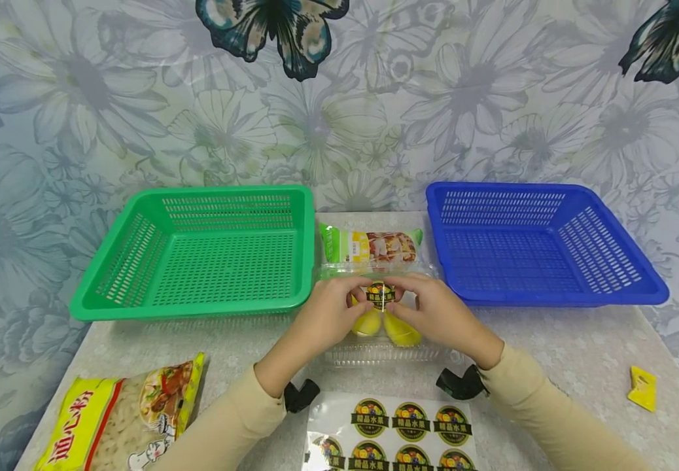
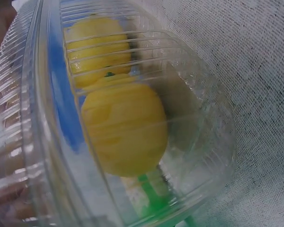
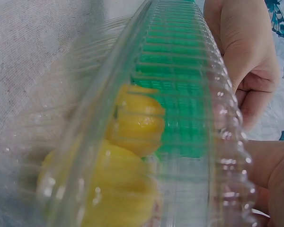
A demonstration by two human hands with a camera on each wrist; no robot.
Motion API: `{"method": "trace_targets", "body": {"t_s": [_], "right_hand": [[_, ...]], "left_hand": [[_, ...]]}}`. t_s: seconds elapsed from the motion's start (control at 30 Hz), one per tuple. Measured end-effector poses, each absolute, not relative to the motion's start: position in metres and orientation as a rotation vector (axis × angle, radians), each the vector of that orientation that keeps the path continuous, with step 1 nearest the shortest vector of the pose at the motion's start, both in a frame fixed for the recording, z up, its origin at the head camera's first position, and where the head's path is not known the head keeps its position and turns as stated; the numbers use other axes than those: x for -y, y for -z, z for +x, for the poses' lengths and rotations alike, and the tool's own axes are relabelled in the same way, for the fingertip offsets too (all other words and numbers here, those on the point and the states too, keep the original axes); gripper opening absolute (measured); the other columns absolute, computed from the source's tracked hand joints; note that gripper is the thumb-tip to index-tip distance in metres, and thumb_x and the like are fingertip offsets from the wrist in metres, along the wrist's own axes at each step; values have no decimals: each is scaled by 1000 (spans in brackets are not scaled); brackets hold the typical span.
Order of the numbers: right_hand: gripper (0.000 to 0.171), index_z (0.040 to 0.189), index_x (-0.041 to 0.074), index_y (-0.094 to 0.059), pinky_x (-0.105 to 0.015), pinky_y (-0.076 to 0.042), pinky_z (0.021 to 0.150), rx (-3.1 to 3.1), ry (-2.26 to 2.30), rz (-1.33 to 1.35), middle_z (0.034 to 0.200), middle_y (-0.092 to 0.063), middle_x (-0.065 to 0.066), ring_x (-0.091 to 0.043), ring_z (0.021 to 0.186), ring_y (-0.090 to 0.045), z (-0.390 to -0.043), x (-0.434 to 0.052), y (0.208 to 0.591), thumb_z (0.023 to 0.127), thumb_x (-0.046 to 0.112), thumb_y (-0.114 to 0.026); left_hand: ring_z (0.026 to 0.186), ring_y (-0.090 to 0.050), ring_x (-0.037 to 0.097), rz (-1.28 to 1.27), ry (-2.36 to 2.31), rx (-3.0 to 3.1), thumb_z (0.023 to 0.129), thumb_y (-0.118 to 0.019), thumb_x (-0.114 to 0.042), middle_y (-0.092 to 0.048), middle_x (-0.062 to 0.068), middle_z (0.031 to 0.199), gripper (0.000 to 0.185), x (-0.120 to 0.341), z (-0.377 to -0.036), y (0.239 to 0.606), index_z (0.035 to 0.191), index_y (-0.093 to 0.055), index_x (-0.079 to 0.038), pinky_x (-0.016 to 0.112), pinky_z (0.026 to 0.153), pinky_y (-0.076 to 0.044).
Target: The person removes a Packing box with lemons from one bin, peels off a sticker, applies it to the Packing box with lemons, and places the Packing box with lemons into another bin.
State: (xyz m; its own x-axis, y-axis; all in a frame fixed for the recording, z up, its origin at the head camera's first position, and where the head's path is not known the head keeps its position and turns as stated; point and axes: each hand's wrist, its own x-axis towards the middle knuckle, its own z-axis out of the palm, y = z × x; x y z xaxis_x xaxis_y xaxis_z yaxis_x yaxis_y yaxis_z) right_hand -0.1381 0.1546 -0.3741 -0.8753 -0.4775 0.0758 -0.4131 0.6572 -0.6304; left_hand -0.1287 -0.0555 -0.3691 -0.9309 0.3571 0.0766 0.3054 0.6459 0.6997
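Observation:
A clear plastic box (image 1: 383, 354) with a ribbed lid stands mid-table, yellow fruits (image 1: 403, 331) inside. Over the lid, a round dark sticker (image 1: 380, 296) with a colourful fruit print is stretched between both hands. My left hand (image 1: 335, 307) pinches its left edge with thumb and forefinger; my right hand (image 1: 436, 311) pinches its right edge the same way. Whether the sticker touches the lid, I cannot tell. Through the box wall, a yellow fruit (image 2: 125, 127) shows in the left wrist view and another yellow fruit (image 3: 137, 118) in the right wrist view.
A sheet of matching stickers (image 1: 410, 418) lies in front of the box. Behind it is a food packet (image 1: 375, 245). A green basket (image 1: 222, 268) stands left, a blue basket (image 1: 504, 255) right. A large yellow bag (image 1: 124, 409) lies front left, a small yellow packet (image 1: 643, 388) far right.

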Motion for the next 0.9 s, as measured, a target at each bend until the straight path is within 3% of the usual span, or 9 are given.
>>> {"method": "trace_targets", "body": {"t_s": [0.37,0.63,0.9], "right_hand": [[38,130,15,-65,-23,-35,51,-2851,909,-752,93,-61,5,-7,58,-40,-138,-153,375,93,24,-70],[40,129,16,-67,-23,-34,47,-2905,781,-753,94,-59,-5,-8,53,-36,-136,-151,373,93,31,-70],[40,129,17,-68,-22,-37,47,-2985,749,-780,96,-59,-2,-5,52,-38,-133,-151,376,93,35,-70]], "left_hand": [[50,-45,5,546,-1134,-2780,92,-71,-13,-67,-2,80,34,55,-130,371,124,-67,-4,18,45,-35],[52,-50,7,499,-1032,-2806,92,-70,-16,-63,-3,72,36,53,-129,370,126,-66,-5,21,47,-41],[52,-50,7,535,-922,-2940,94,-69,-22,-63,-2,71,34,49,-126,373,125,-68,-8,21,46,-42]]}}
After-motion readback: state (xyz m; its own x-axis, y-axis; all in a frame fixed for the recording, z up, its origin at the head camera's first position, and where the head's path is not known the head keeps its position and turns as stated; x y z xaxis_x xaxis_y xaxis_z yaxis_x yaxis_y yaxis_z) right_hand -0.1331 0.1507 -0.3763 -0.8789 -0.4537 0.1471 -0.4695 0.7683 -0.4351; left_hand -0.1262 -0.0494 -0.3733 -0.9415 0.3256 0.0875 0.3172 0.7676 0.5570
